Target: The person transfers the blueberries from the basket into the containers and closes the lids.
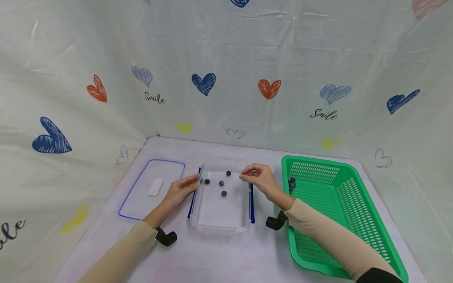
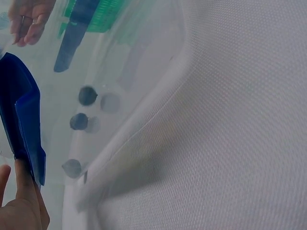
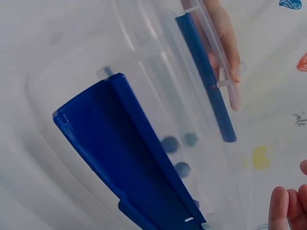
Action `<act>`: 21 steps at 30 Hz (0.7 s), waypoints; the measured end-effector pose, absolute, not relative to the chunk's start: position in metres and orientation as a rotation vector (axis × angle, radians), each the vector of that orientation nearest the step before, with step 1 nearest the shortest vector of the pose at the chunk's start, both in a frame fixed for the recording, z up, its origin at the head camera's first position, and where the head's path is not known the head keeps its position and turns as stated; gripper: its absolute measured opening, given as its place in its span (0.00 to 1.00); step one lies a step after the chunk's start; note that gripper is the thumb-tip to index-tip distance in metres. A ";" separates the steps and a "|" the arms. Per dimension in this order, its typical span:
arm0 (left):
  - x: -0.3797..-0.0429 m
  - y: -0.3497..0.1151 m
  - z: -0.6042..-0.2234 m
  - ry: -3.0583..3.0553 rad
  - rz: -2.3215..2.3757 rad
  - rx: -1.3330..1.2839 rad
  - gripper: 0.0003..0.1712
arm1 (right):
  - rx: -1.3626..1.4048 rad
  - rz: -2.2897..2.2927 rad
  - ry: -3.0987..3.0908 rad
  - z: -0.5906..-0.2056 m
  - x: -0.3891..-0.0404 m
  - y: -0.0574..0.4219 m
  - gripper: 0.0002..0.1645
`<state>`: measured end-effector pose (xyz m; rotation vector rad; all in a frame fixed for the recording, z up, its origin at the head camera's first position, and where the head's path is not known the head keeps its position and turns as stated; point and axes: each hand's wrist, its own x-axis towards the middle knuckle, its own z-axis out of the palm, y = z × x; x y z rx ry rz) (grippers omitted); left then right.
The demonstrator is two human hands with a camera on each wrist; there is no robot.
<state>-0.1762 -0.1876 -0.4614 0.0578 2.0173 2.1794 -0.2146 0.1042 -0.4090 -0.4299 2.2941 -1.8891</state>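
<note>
A clear plastic box (image 1: 219,216) with blue side clips stands mid-table. Several blueberries (image 1: 224,193) lie inside it, toward the far half. My left hand (image 1: 180,191) rests against the box's left side with its fingers fairly straight. In the left wrist view, one fingertip touches a blue clip (image 2: 29,120). Over the box's right rim hovers my right hand (image 1: 260,180), its fingertips close to the farthest blueberry. Nothing shows between its thumb and fingers (image 3: 278,206) in the right wrist view.
On the right, a green basket (image 1: 345,259) holds a small cluster of blueberries (image 1: 291,184) by its left wall. A clear lid with a blue rim (image 1: 129,196) lies flat on the left, a white rectangle (image 1: 155,187) on it. A heart-printed curtain (image 1: 226,47) hangs behind the table.
</note>
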 end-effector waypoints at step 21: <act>-0.185 -0.192 -0.480 2.062 2.163 0.036 0.30 | -0.376 -2.111 2.258 -0.408 -0.228 0.157 0.22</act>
